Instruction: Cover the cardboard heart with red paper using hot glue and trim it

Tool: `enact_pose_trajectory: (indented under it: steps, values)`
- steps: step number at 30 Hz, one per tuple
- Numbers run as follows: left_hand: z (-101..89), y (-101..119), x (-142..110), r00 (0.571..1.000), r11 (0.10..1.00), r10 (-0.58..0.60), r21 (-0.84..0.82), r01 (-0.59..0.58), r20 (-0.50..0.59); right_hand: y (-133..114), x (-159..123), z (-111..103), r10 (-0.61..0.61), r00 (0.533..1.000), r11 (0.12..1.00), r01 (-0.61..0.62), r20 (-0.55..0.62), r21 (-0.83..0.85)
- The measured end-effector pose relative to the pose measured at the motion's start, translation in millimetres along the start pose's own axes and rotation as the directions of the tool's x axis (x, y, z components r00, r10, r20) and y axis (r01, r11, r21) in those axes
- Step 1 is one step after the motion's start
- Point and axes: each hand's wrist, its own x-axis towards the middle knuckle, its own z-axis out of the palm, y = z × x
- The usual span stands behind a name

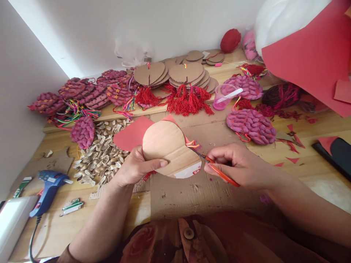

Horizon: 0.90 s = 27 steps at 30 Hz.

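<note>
My left hand [139, 166] grips a round cardboard disc [167, 146] by its left edge, thumb on top. Red paper [130, 133] sticks out from behind the disc at its upper left. In my right hand [233, 162] are orange-handled scissors [219, 171], their tips at the disc's right edge. A small orange and yellow cord [192, 144] shows right beside the tips. Whether the blades are parted I cannot tell. The disc is held above a flat cardboard sheet [186, 197]. Part of the red paper is hidden under the disc.
Peanut shells [105, 146] lie at the left, beyond a blue glue gun [49, 186]. Stacked cardboard discs with red tassels [189, 98] stand at the back. Pink peanut-covered discs [251, 126] lie on both sides. A pink cup [221, 98] and a black phone-like object [336, 153] are at the right.
</note>
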Motion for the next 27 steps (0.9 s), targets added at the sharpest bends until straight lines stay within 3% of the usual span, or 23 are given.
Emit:
enact_pose_trajectory:
  steps: [5, 13, 19, 22, 25, 27]
  values:
    - [-2.1, -2, 1, 1.0, 1.0, 0.007, -0.014, -0.007, -0.009, 1, 0, 0, -0.062, 0.997, 0.997, 0.06, -0.038, -0.052]
    - [3.0, 3, 6, 0.998, 0.997, 0.001, -0.081, -0.006, -0.058, 1, 2, -1, -0.063, 0.995, 0.996, 0.058, -0.072, -0.071]
    - [5.4, 5, 14, 0.971, 0.968, 0.084, -0.212, -0.133, -0.225, 8, 2, -10, 0.0, 0.999, 0.994, -0.004, -0.033, -0.107]
    - [2.8, 6, 13, 0.97, 0.969, 0.084, -0.209, -0.133, -0.227, 7, 4, -23, 0.029, 0.984, 0.999, -0.024, -0.178, 0.032]
    - [0.6, 5, 9, 0.991, 0.988, 0.024, -0.147, -0.044, -0.134, -1, 6, -25, 0.002, 0.932, 0.968, 0.089, -0.362, 0.234]
    - [0.1, 6, 6, 0.998, 0.996, -0.025, -0.091, 0.02, -0.054, -7, 9, -19, -0.018, 0.922, 0.937, 0.151, -0.388, 0.316]
